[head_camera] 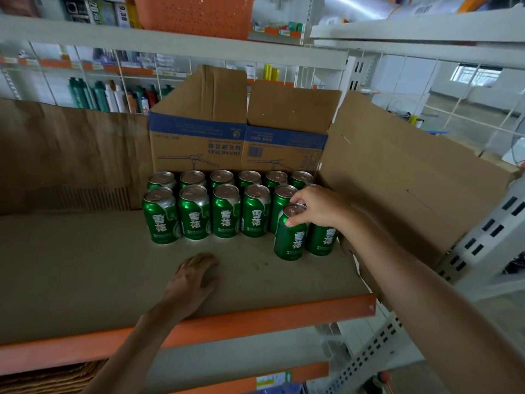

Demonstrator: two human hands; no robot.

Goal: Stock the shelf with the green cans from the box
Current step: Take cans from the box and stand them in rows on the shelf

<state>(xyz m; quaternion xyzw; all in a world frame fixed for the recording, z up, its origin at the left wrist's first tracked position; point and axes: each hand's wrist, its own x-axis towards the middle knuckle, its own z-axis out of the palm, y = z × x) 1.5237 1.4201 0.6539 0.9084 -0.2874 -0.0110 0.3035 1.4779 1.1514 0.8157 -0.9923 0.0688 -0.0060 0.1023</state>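
Our right hand (315, 207) gripped a can (291, 237) by its top, on the shelf (85, 265) just beside the other cans (204, 211) fronting the box (241, 137). Our left hand (193, 277) rested loosely on the shelf, holding nothing.

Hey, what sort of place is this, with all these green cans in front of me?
Probably a shop or store aisle. Rows of identical green cans stand on an orange-edged shelf, bottles line the racks behind, and the right hand grips one more can.

Glossy metal green cans (225, 211) stand on matt cardboard (85, 265) by a creased cardboard box (199, 143).
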